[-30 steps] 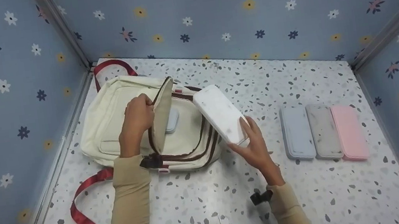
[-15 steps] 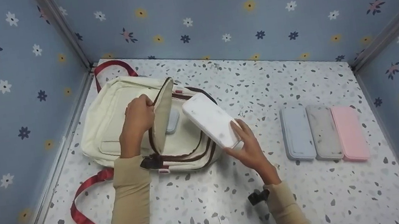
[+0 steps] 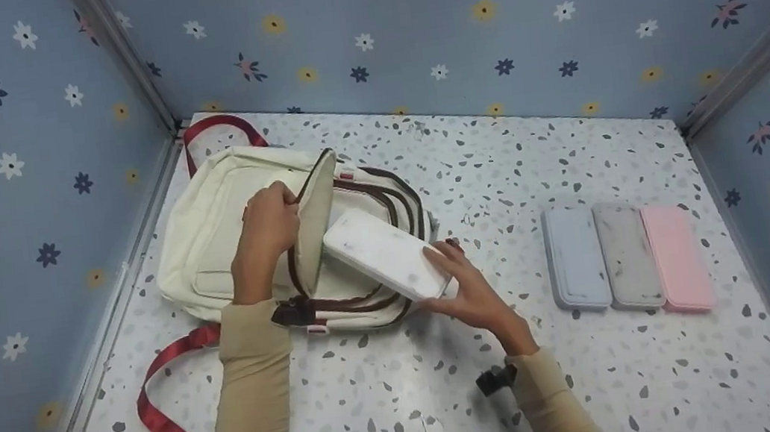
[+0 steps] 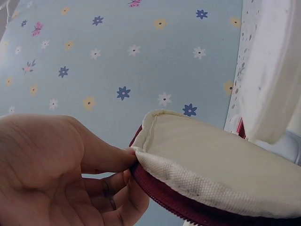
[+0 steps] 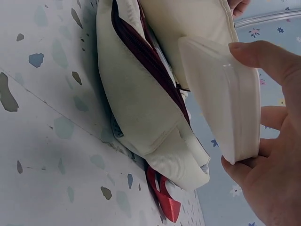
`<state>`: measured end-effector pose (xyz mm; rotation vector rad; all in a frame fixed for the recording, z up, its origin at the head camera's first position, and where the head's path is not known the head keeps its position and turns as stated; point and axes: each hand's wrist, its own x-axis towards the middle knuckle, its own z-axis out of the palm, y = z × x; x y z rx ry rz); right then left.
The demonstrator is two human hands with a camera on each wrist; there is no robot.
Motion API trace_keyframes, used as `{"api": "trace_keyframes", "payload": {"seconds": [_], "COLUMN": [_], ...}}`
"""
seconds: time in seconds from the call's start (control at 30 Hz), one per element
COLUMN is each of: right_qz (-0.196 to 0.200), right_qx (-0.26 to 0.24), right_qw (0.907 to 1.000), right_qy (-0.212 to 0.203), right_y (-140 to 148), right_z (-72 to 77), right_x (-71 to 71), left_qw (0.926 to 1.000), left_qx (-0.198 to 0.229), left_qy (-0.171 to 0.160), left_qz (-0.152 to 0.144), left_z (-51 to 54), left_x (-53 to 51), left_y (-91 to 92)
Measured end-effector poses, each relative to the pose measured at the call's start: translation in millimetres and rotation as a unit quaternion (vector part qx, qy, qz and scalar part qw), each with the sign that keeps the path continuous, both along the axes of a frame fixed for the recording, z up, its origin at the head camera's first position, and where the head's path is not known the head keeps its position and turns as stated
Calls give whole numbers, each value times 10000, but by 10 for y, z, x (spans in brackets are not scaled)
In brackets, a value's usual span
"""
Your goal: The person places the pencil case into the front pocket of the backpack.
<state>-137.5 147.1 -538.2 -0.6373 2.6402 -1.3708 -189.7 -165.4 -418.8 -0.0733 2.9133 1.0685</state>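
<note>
A cream backpack (image 3: 206, 226) with red straps lies on the speckled table, its front pocket unzipped. My left hand (image 3: 267, 221) pinches the edge of the pocket flap (image 4: 202, 155) between thumb and fingers and holds it up. By one end, my right hand (image 3: 471, 290) grips a white case (image 3: 386, 253); the far end is at the pocket opening, beside the raised flap. In the right wrist view the thumb and fingers of my right hand (image 5: 273, 127) hold the white case (image 5: 221, 99) by its sides. The light blue item inside the pocket is mostly hidden in the head view.
On the right of the table, a light blue case (image 3: 576, 257), a grey case (image 3: 628, 255) and a pink case (image 3: 678, 258) lie side by side. A red strap (image 3: 169, 420) curves over the table at the left front. Flower-patterned walls surround the table.
My right hand has moved left with the white case, which has tilted flatter and now lies over the pocket opening. My left hand has stayed on the flap.
</note>
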Motion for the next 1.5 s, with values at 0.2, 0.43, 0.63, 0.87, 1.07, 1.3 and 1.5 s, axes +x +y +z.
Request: {"api": "trace_keyframes", "payload": {"seconds": [0.2,0.43,0.63,0.87,1.07,1.3,1.5], "right_qz": [172,522,726,954,1172,1469,1650], "right_qx": [222,447,510,752,967,1332,1623], "right_qw": [9996,9976,9959,9922,9881,9801,9728], "right_qy": [-102,-119,-170,-279,-218,-124,-87], "right_y": [18,30,27,-36,-142,-259,-357], "right_z": [-20,-8,36,62,87,102,129], "right_x": [12,15,36,16,-88,-258,-392], "left_qw": [10000,10000,10000,10000,10000,10000,9999], "left_qx": [41,-2,1,-44,-43,65,98], "left_qy": [11,45,44,22,-20,-47,-113], "left_qz": [15,26,15,9,4,-19,-6], "left_z": [3,0,-8,18,11,5,14], "left_x": [-2,-1,-4,-5,-17,-23,-19], "left_y": [-8,-10,-6,24,36,49,44]}}
